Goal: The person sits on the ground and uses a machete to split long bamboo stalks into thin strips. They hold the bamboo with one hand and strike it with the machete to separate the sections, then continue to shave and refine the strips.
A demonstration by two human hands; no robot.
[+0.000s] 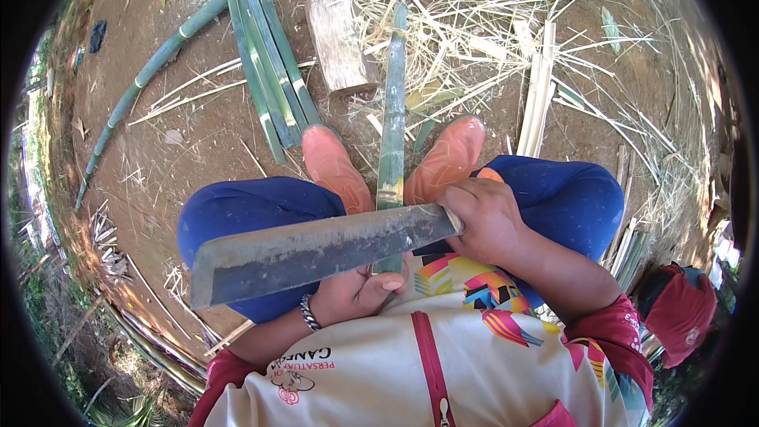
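My right hand [484, 220] is wrapped round the handle end of a machete [316, 249], whose broad, worn dark blade reaches leftward across my lap. Under the blade, my left hand [360, 292] grips the near end of a split green bamboo strip [392, 122], with the thumb lying along it. The strip runs straight away from me between my two orange boots [336, 166], its far end over pale shavings. Where the blade crosses the strip, part of the strip is hidden; I cannot tell whether they touch.
A short wooden block [338, 39] lies beyond the boots, beside a heap of bamboo shavings [443, 47]. Several split green bamboo lengths [265, 55] lie to its left, near a long bamboo pole [150, 67]. Pale strips [538, 95] lie at right, and a dark red cloth item [681, 316] further near.
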